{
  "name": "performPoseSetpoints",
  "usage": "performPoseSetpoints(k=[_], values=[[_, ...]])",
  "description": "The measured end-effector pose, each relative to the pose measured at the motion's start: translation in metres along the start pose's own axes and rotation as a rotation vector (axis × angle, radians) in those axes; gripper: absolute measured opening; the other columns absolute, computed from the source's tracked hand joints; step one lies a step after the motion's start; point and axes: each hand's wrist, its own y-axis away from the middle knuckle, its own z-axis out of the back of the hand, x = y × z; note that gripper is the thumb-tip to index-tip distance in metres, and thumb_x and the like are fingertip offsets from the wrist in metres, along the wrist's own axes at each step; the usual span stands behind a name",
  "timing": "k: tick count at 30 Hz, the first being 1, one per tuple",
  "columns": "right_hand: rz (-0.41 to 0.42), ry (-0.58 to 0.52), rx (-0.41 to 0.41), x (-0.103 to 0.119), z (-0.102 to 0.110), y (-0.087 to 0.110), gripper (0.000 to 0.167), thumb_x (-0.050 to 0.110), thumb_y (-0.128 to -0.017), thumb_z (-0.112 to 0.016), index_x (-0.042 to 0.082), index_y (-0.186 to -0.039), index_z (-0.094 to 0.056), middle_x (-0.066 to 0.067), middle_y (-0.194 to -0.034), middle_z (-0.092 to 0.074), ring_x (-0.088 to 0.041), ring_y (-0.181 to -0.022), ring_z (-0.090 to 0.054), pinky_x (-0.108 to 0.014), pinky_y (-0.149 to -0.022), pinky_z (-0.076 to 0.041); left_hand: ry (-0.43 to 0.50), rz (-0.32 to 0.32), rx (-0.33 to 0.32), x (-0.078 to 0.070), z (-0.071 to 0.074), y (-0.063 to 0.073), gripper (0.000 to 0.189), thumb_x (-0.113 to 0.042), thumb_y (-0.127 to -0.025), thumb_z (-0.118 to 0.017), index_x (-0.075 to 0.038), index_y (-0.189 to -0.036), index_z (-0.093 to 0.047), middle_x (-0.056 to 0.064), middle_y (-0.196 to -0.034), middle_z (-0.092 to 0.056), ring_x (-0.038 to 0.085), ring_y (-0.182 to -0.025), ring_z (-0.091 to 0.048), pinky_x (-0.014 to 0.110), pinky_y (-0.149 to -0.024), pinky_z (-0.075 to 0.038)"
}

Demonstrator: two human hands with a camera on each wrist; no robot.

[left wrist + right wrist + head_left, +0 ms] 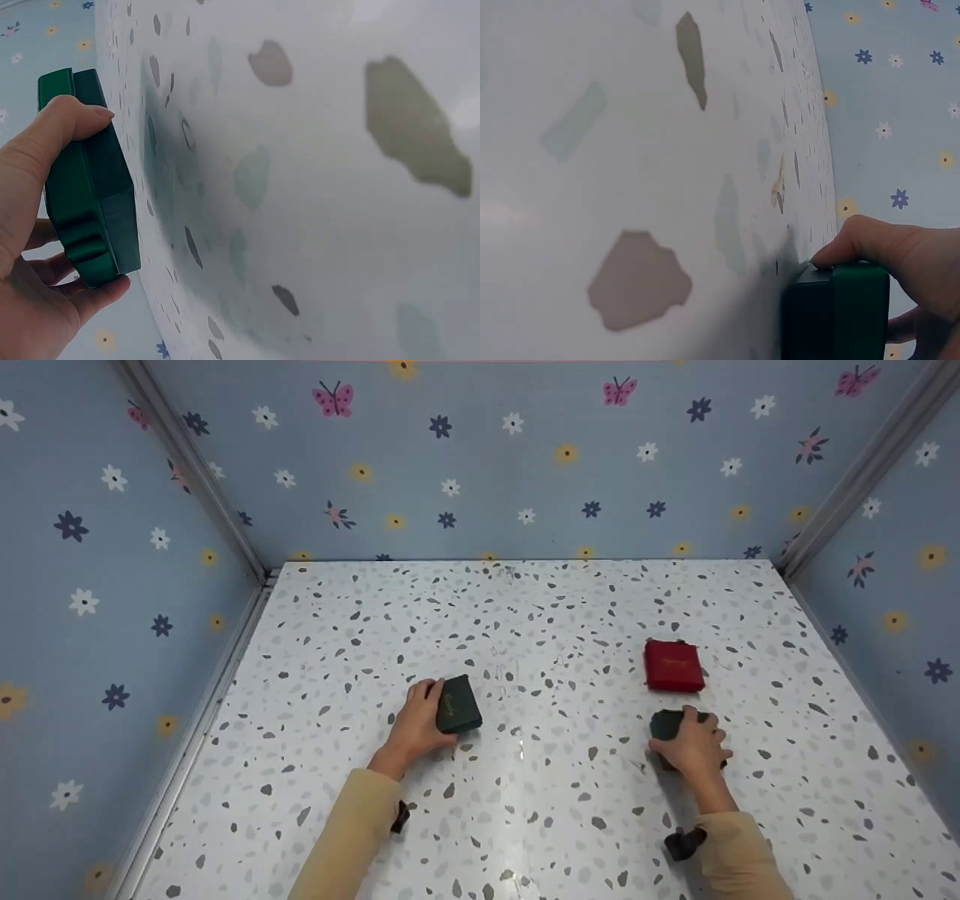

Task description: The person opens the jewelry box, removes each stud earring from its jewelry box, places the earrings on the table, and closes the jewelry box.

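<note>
In the head view my left hand (417, 726) grips a small dark green box (460, 706) with faint gold lettering on its top. The left wrist view shows the thumb on one side of this green box (90, 176) and fingers on the other; its shadow falls on the tabletop. On the right, my right hand (694, 748) holds a second dark green box (664, 724) from above, covering much of it. Seen from the right wrist, the thumb presses on an edge of that box (859, 311), whose lower part is cut off. Just beyond it lies a red box (673, 666) with gold lettering.
The white speckled tabletop (525, 622) spreads beneath both hands. Blue flowered panels stand at the back (480, 457), the left (112, 660) and the right (900, 585), with metal frame strips at the corners. Dark wrist cameras sit at both sleeves.
</note>
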Motion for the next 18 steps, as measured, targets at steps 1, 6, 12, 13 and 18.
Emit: performPoseSetpoints(k=[1,6,12,13,18], values=[[0.002,0.001,-0.002,0.000,0.000,0.000,0.089,0.031,-0.069,-0.071,-0.003,-0.134,-0.020,-0.040,-0.126,-0.015,-0.056,-0.110,-0.022,-0.069,-0.078,-0.021,0.001,0.006,0.002,0.001,0.001,0.000,0.096,-0.025,-0.059,-0.080,0.001,-0.136,-0.029,0.017,-0.131,-0.031,0.028,-0.121,-0.027,0.040,-0.094,-0.034],[0.020,-0.001,-0.020,-0.002,0.000,0.000,0.090,0.031,-0.068,-0.072,-0.003,-0.134,-0.022,-0.040,-0.126,-0.016,-0.056,-0.109,-0.023,-0.069,-0.077,-0.021,0.010,0.019,-0.002,0.004,0.004,-0.001,0.095,-0.023,-0.059,-0.080,0.002,-0.135,-0.030,0.019,-0.131,-0.031,0.030,-0.121,-0.026,0.042,-0.094,-0.034],[0.050,-0.006,-0.037,0.000,-0.001,0.001,0.090,0.031,-0.067,-0.072,-0.003,-0.134,-0.023,-0.038,-0.127,-0.017,-0.054,-0.110,-0.023,-0.068,-0.077,-0.022,-0.001,0.009,-0.022,0.010,0.006,-0.002,0.095,-0.024,-0.059,-0.080,0.003,-0.134,-0.030,0.021,-0.130,-0.032,0.031,-0.121,-0.026,0.041,-0.095,-0.032],[0.054,-0.004,-0.036,0.002,-0.001,0.001,0.089,0.030,-0.067,-0.072,-0.002,-0.134,-0.023,-0.037,-0.128,-0.017,-0.054,-0.110,-0.023,-0.068,-0.077,-0.022,-0.004,0.011,-0.021,0.011,0.007,-0.002,0.094,-0.024,-0.059,-0.080,0.003,-0.134,-0.030,0.021,-0.130,-0.031,0.031,-0.121,-0.026,0.041,-0.095,-0.032],[0.116,-0.001,-0.074,0.006,-0.007,0.004,0.087,0.029,-0.066,-0.070,-0.001,-0.134,-0.025,-0.036,-0.129,-0.017,-0.054,-0.109,-0.024,-0.067,-0.076,-0.022,-0.022,0.048,0.001,0.016,0.011,-0.002,0.095,-0.027,-0.061,-0.079,0.003,-0.135,-0.029,0.021,-0.131,-0.030,0.031,-0.121,-0.026,0.042,-0.095,-0.033]])
